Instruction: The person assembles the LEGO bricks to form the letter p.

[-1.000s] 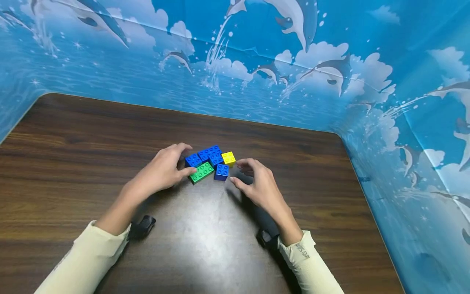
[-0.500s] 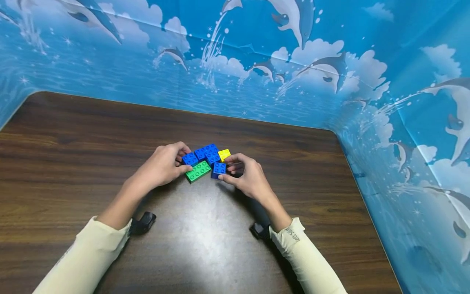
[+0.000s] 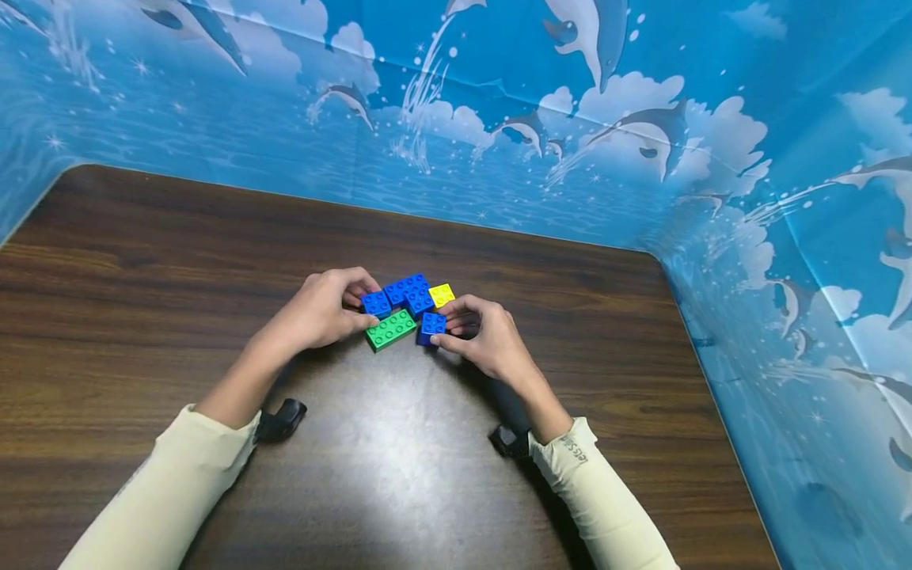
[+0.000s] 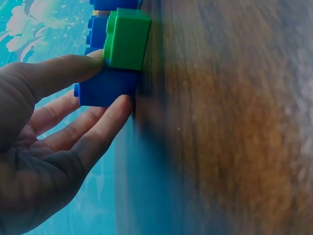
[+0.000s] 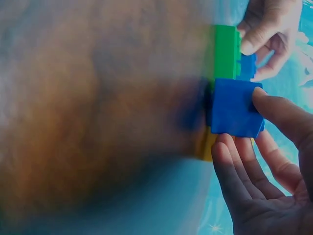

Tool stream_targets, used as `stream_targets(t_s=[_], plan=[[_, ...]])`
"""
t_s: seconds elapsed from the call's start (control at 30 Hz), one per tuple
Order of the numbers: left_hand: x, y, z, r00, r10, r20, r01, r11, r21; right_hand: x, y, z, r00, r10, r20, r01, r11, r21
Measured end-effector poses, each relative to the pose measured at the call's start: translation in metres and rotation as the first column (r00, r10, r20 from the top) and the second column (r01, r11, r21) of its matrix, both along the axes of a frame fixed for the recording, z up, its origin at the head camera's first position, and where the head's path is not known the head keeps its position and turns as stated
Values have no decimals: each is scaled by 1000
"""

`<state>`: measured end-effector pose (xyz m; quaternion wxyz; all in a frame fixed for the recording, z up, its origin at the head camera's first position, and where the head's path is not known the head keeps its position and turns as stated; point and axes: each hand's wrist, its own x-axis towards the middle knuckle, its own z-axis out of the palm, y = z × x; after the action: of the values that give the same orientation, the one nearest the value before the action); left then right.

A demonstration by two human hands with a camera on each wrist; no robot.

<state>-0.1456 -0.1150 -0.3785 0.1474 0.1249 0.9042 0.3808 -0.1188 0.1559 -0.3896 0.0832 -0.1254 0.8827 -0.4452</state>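
Observation:
The left hand curls its fingers round the far and left sides of a small blue brick, its thumb beside the long green brick. In the left wrist view, the thumb touches the edge of the green brick and a fingertip meets the blue brick. The right hand pinches a square blue brick between thumb and fingers, as the right wrist view also shows for that blue brick. More blue bricks and a yellow brick stand behind.
The bricks are grouped on a dark wooden table. A blue dolphin-print sheet rises behind and to the right of the table. A black device is at the left wrist, another black device at the right.
The right hand has moved left to the square blue brick and now pinches it. The left fingers have drawn in around the small blue brick. The head view has shifted slightly.

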Motion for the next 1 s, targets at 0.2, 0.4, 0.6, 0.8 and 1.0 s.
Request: stream_targets(t_s=[0.2,0.4,0.6,0.8,1.0], plan=[[-1,1,-1,1000,10,-1,-10,1000,2,-2,7,14,1000,-1,0,1,1000,-9],[-1,0,-2,1000,16,-1,-16,1000,8,-7,9,28,999,29,-19,-29,999,-39],[-2,-1,-2,1000,18,2,-18,1000,5,-17,3,40,998,49,-40,-51,997,-52],[-3,-1,-3,1000,23,7,-23,1000,8,-27,-10,50,996,74,-45,-77,995,-69],[-4,-2,-5,1000,25,10,-25,999,29,-30,-26,56,992,122,-37,-125,989,-74]])
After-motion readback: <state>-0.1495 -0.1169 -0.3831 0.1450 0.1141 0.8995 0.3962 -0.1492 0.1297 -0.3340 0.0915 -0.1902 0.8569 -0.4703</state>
